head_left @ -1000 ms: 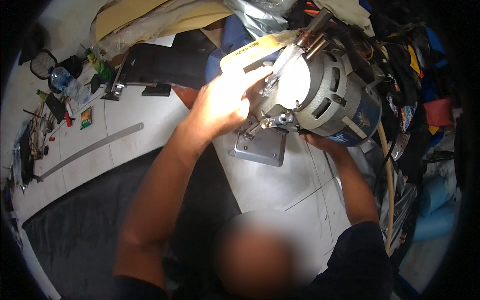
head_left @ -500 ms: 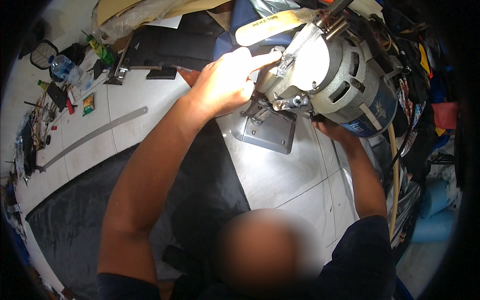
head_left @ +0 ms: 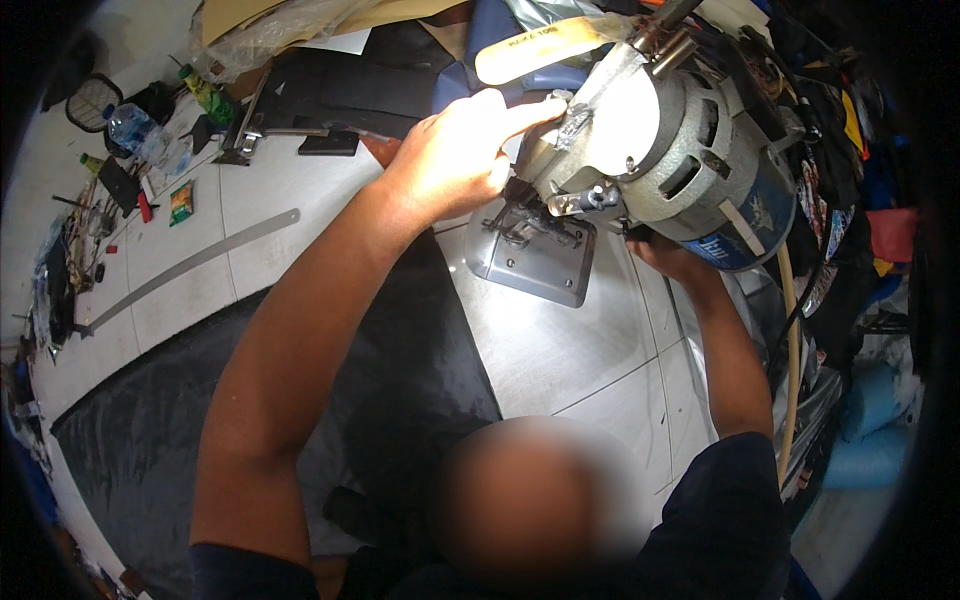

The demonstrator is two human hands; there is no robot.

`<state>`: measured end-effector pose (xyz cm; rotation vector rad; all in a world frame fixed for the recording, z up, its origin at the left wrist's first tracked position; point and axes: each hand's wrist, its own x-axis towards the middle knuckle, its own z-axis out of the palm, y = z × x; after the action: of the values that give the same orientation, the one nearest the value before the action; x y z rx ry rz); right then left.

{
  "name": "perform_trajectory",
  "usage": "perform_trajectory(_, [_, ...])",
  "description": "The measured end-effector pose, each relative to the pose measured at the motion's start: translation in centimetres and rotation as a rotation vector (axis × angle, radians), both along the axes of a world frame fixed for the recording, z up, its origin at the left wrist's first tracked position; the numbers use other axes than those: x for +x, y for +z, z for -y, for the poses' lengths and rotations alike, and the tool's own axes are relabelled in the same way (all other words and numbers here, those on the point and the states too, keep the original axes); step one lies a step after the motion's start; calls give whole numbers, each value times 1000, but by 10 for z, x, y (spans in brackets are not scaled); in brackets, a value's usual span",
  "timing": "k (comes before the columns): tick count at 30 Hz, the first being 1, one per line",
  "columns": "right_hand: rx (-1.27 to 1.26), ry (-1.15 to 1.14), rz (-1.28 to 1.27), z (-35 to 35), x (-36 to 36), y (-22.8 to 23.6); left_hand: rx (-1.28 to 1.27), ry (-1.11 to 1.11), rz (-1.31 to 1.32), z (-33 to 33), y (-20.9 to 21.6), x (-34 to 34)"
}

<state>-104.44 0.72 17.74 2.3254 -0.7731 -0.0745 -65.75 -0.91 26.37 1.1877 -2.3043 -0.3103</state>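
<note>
A cloth cutting machine [head_left: 675, 165] with a grey motor housing and a blue lower band stands ahead and to the right. Its metal base plate [head_left: 535, 262] is over the pale tiles. Stretched forward, the index finger of my left hand [head_left: 445, 150] touches a small knob [head_left: 562, 98] on the machine's front; the other fingers are curled, partly hidden. My right hand [head_left: 670, 258] reaches under the motor from the right and grips the machine low down, its fingertips hidden. A pale flat handle [head_left: 545, 50] juts left from the top.
A large dark sheet [head_left: 300, 400] covers the floor at left. Beyond it lie a long metal ruler [head_left: 200, 265], a small green packet [head_left: 181, 203] and a water bottle [head_left: 135, 130]. A pale hose [head_left: 790, 370] runs down beside my right arm, near blue rolls [head_left: 868, 455] and heaped cloth.
The view has shifted very slightly. Both hands stay in place on the machine, and the left index finger remains on the knob.
</note>
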Motion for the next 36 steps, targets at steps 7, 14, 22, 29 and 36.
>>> perform_trajectory(7, [-17,-14,-124,0,-2,8,-55,-17,-17,4,-2,0])
perform_trajectory(14, [-44,13,-120,3,-16,-6,-16,-52,-56,7,-3,-1])
perform_trajectory(22, [-170,-29,-156,2,-13,-9,-75,-69,-75,9,-9,2])
perform_trajectory(29, [-309,107,-405,-1,-4,5,-171,-70,-16,12,-11,4])
perform_trajectory(36, [-172,69,-224,7,-13,-7,-232,-61,15,12,-9,6])
